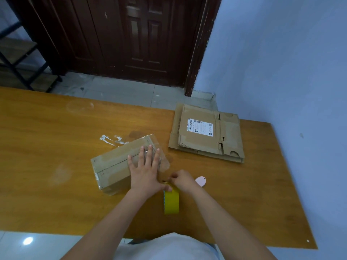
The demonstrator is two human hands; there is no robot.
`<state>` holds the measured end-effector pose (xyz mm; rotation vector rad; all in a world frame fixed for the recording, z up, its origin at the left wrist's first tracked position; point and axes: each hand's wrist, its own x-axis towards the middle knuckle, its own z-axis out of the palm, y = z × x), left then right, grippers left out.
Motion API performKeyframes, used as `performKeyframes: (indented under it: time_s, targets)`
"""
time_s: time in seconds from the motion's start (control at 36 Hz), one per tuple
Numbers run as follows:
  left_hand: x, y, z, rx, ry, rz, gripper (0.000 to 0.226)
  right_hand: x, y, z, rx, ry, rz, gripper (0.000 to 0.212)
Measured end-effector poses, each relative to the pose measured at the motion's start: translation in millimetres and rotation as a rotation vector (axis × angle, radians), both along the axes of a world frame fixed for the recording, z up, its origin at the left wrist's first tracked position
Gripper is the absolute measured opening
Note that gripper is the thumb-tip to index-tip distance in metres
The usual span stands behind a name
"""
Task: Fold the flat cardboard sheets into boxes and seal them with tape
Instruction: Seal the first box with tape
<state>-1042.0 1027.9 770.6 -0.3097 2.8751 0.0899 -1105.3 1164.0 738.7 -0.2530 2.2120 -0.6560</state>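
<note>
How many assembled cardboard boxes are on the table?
1. The brown taped cardboard box lies on the wooden table under the left hand. The flat cardboard sheets stacked at the far right are not folded yet.

I see orange-brown wooden table [56, 147], glossy, pale smudges on left part. On it near middle: folded brown cardboard box [116, 166] wrapped in clear tape, lying at angle. Just behind box, white torn tape scraps [110, 139] stuck to surface. Far right: stack of flattened brown cardboard sheets [206, 136], top one with white shipping label. Near front: yellow tape roll [171, 201] standing on edge. Just right of it, small pink oval object [201, 180], kind unclear.
</note>
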Motion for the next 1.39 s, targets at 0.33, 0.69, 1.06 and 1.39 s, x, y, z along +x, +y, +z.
performKeyframes:
  time_s: [0.33, 0.69, 1.06, 1.39]
  targets:
    - [0, -1, 3, -0.008, -0.026, -0.015, 0.135, -9, 8, -5, 0.035, -0.158, -0.092, 0.009]
    - [1, -3, 3, -0.006, -0.011, -0.027, 0.134, 19, 10, -11, 0.053, -0.032, 0.041, 0.011]
    - [0, -4, 5, 0.01, -0.048, -0.035, 0.135, 34, 9, -17, -0.011, 0.119, -0.041, 0.014]
    - [-1, -8, 9, 0.028, -0.124, -0.077, 0.142, 27, 11, -9, -0.063, -0.179, -0.18, 0.04]
